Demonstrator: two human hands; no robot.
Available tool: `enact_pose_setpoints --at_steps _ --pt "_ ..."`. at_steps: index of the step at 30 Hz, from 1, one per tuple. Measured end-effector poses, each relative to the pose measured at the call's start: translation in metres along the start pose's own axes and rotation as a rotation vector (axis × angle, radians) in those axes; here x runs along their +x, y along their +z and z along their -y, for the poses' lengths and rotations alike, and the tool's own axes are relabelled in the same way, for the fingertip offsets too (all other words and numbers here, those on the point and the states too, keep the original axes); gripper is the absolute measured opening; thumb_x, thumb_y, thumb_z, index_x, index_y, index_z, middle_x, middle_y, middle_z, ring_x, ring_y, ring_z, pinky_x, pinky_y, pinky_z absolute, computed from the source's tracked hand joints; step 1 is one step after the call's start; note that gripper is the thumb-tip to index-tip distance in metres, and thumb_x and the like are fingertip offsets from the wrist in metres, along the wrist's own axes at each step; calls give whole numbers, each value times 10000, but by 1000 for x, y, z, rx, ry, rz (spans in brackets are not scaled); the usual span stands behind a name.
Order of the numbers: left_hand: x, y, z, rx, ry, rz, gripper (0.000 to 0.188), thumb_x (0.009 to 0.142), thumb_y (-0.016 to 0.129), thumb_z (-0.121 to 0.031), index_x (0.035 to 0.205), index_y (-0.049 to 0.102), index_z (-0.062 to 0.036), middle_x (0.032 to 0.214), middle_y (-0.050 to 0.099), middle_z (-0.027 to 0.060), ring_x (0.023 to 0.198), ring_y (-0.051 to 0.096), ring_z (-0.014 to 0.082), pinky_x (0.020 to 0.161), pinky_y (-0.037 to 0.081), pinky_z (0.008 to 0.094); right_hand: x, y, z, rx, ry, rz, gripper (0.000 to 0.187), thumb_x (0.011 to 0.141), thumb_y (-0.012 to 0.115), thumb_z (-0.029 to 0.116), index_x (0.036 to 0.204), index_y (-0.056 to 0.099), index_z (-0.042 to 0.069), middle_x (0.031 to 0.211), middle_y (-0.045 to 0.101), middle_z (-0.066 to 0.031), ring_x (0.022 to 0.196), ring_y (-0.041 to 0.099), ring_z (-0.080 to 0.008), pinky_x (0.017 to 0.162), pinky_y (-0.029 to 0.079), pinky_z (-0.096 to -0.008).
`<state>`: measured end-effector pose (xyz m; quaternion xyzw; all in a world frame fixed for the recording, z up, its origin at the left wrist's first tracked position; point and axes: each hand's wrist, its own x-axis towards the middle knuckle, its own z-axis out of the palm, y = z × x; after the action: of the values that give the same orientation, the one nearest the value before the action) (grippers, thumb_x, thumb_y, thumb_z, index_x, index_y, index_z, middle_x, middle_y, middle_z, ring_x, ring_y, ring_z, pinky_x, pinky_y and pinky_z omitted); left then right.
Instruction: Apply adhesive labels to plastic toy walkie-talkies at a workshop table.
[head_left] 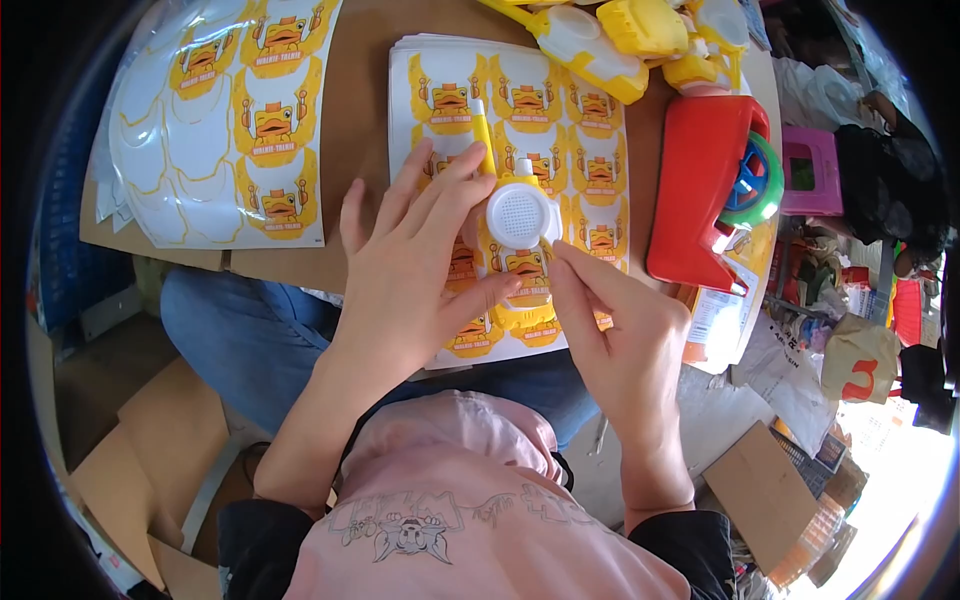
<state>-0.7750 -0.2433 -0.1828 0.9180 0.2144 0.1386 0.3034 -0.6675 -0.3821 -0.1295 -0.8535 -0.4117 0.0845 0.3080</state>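
Note:
A yellow and white toy walkie-talkie (520, 217), with a round perforated speaker face and a white-tipped antenna, lies on a stack of duck sticker sheets (600, 190). My left hand (405, 240) is spread beside it. Its index and middle fingers rest by the antenna's base, while the thumb reaches across the toy's lower part. At the lower right of the speaker face, my right hand (615, 315) is closed in a pinch. A sliver of yellow shows at those fingertips, too small to name. My left fingers cover part of the sheet.
On the right stands a red tape dispenser (700, 190) with a green roll. More yellow toys (620, 40) are heaped at the far edge. Partly peeled sticker sheets (220, 130) lie at the left. Below right, cardboard boxes (765, 490) sit on the floor.

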Motion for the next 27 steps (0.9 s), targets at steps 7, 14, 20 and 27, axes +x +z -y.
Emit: enact_pose_setpoints --at_steps 7,14,20,27 --pt "0 -3 -1 25 24 -31 643 710 732 -388 1235 485 -112 1394 442 24 1352 313 295 1053 147 592 5 -20 -17 195 187 -129 493 805 711 119 1251 532 10 1049 664 -151 830 684 -201 612 569 -294" --pt "1 -2 -2 16 30 -27 650 676 783 -282 1227 486 -107 1393 442 25 1343 331 299 1039 176 604 13 15 -32 292 181 179 643 668 816 70 1223 494 30 1050 570 -52 844 560 -121 629 510 -238" --pt "3 -4 -1 -45 39 21 643 687 780 -248 1238 480 -104 1415 424 32 1365 304 298 1053 155 587 23 20 -49 504 230 196 562 633 848 146 1110 579 18 834 636 -60 764 588 -134 722 496 -261" --pt "5 -4 -1 -61 41 69 638 697 772 -223 1246 472 -99 1437 404 56 1384 271 304 1073 133 565 40 16 -53 577 282 292 452 662 835 122 1023 598 -10 813 649 -70 713 595 -110 621 498 -239"
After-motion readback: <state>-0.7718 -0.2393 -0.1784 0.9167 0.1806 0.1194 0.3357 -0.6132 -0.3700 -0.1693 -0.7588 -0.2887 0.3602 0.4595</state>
